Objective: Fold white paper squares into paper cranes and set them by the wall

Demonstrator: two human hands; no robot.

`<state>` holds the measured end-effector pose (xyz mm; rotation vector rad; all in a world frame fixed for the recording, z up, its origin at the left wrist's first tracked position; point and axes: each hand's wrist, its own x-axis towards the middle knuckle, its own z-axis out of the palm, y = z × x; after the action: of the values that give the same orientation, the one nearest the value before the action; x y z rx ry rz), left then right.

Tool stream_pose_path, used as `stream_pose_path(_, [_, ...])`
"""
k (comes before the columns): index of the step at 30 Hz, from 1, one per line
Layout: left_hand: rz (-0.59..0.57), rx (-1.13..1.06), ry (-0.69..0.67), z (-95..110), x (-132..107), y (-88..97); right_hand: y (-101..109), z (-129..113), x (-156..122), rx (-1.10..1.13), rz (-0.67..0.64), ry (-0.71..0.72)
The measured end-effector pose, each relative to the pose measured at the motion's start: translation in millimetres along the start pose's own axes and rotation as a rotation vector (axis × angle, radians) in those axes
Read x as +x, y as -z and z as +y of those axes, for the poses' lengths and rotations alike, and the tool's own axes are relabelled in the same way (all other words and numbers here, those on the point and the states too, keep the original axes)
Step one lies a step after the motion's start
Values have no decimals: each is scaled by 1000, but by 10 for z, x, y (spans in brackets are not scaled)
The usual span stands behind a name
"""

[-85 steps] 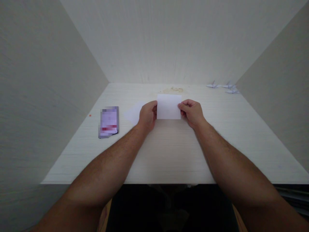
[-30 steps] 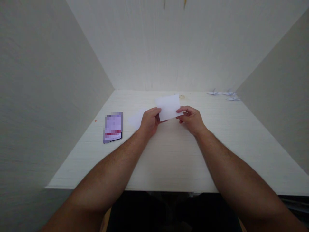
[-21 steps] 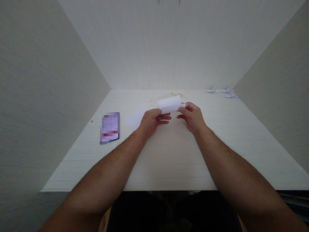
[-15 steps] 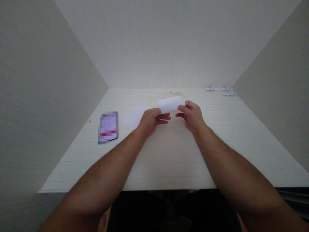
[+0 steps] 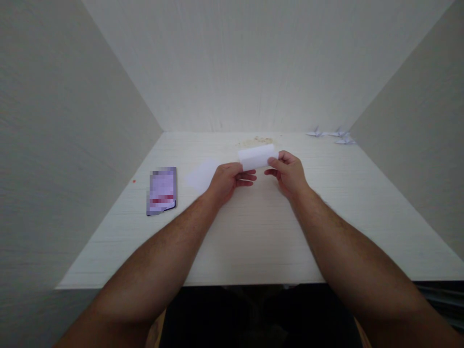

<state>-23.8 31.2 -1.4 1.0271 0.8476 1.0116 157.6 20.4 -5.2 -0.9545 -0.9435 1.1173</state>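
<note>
A white piece of paper [image 5: 255,156], rectangular and apparently folded, is held above the table between both hands. My left hand [image 5: 229,180] pinches its lower left corner, the other fingers stretched out beneath it. At the right end my right hand [image 5: 288,170] grips the paper, thumb on the front face and fingertips partly behind it. Left of my left hand, more white paper [image 5: 202,173] lies flat on the table, partly hidden by that hand.
On the left of the white table [image 5: 253,241] lies a tablet or phone [image 5: 162,191] with a blurred screen. Several folded paper cranes [image 5: 340,135] stand at the back right corner. Walls rise at the back [image 5: 250,63] and both sides. A small orange speck [image 5: 134,181] lies near the left edge.
The held paper has shifted very slightly to the right. Both hands keep the same grip, and the other things lie as before.
</note>
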Motion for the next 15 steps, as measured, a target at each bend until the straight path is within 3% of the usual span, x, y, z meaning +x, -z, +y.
stream_pose_path(7, [-1, -16, -21, -21, 6, 11, 5, 3, 1, 2, -4, 1])
stream_pose_path(15, [152, -101, -188, -8, 18, 30, 4, 13, 2, -23, -7, 2])
